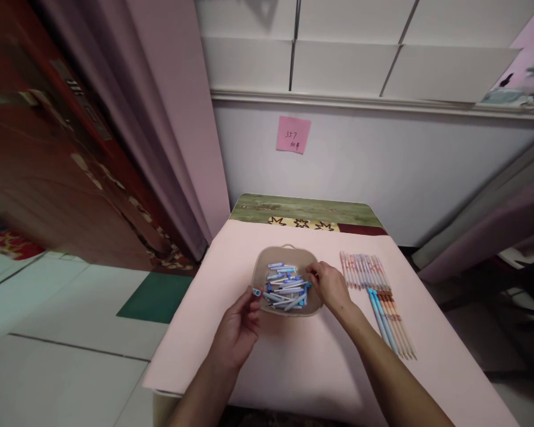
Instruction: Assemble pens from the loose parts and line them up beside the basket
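Observation:
A beige basket (262, 265) with a loop handle stands on the table, holding a jumble of light-blue and white pen parts (289, 290). At the basket's near left rim, my left hand (238, 332) pinches a small blue pen part (257, 292) between thumb and forefinger, its end facing me. My right hand (331, 284) reaches over the right rim with its fingertips pinched together inside the basket. Just below those fingertips is a small teal piece (308, 284); whether they grip it I cannot tell.
Right of the basket lies a row of clear-bodied pens (364, 271). Nearer me, blue pens (384, 323) lie beside brown-and-cream pens (398, 326). A pink cover (267, 362) lies over the table. Behind it is a wall with a pink note (293, 134).

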`<action>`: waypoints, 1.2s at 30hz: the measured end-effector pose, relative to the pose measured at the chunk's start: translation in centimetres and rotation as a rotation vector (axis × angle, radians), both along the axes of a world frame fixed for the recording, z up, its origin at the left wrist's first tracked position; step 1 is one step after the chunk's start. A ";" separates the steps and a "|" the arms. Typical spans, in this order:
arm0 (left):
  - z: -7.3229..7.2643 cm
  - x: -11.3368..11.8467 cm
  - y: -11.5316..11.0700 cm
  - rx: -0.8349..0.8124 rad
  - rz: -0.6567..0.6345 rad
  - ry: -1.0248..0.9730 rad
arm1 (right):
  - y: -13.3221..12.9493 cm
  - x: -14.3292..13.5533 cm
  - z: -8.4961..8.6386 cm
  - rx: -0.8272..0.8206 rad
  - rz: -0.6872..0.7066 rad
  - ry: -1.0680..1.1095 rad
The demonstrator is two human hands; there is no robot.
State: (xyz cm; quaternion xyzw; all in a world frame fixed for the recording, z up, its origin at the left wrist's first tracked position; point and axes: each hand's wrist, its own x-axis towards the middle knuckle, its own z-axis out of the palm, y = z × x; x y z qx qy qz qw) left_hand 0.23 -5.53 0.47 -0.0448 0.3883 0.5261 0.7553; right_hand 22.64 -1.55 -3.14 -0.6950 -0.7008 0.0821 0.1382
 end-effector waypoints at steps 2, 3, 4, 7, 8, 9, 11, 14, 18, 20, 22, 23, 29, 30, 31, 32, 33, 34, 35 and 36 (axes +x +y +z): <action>-0.3 -0.4 0.1 0.015 0.026 -0.002 | 0.5 -0.3 -0.2 -0.072 0.050 -0.129; -0.4 -0.6 0.1 0.014 0.023 -0.002 | 0.7 -0.5 -0.3 -0.103 0.076 -0.173; -0.5 -0.7 0.0 0.007 0.010 0.000 | 1.0 -0.7 -0.5 -0.125 0.098 -0.202; -0.7 -0.9 -0.3 -0.017 -0.011 0.005 | 1.7 -1.5 -1.0 -0.161 0.152 -0.240; -0.7 -0.9 -0.4 -0.020 -0.014 0.005 | 2.0 -1.8 -1.2 -0.171 0.170 -0.254; -0.7 -1.0 -0.4 -0.021 -0.019 0.004 | 2.2 -2.1 -1.4 -0.180 0.186 -0.267; -0.8 -1.1 -0.5 -0.022 -0.032 0.002 | 2.6 -2.7 -1.8 -0.196 0.214 -0.291; -0.9 -1.3 -0.4 -0.030 -0.039 0.005 | 2.9 -3.2 -2.3 -0.215 0.236 -0.321; -0.9 -1.4 -0.2 -0.039 -0.044 0.010 | 2.8 -3.3 -2.3 -0.221 0.236 -0.342; -0.9 -1.3 -0.1 -0.042 -0.043 0.011 | 2.7 -3.1 -2.0 -0.216 0.230 -0.340; -1.0 -1.2 0.0 -0.044 -0.038 0.010 | 2.6 -2.8 -1.6 -0.214 0.223 -0.331; -1.0 -1.2 0.0 -0.046 -0.038 0.009 | 2.6 -2.8 -1.4 -0.216 0.222 -0.323; -1.2 -1.3 0.0 -0.047 -0.034 0.004 | 2.1 -2.9 -0.9 -0.255 0.240 -0.249; -1.2 -1.3 0.0 -0.047 -0.029 0.005 | 2.0 -2.9 -0.9 -0.256 0.238 -0.234; -1.3 -1.4 0.0 -0.048 -0.025 0.007 | 1.9 -2.9 -0.9 -0.253 0.232 -0.219; -1.3 -1.4 0.1 -0.051 -0.022 0.008 | 1.8 -2.8 -0.8 -0.249 0.222 -0.205; -1.3 -1.4 0.1 -0.052 -0.019 0.009 | 1.8 -2.7 -0.8 -0.244 0.209 -0.190; -1.3 -1.5 0.1 -0.051 -0.016 0.010 | 1.8 -2.6 -0.8 -0.239 0.192 -0.177; -1.3 -1.5 0.2 -0.050 -0.013 0.010 | 1.8 -2.4 -0.7 -0.234 0.171 -0.163; -1.3 -1.5 0.2 -0.047 -0.011 0.010 | 1.8 -2.3 -0.7 -0.228 0.150 -0.148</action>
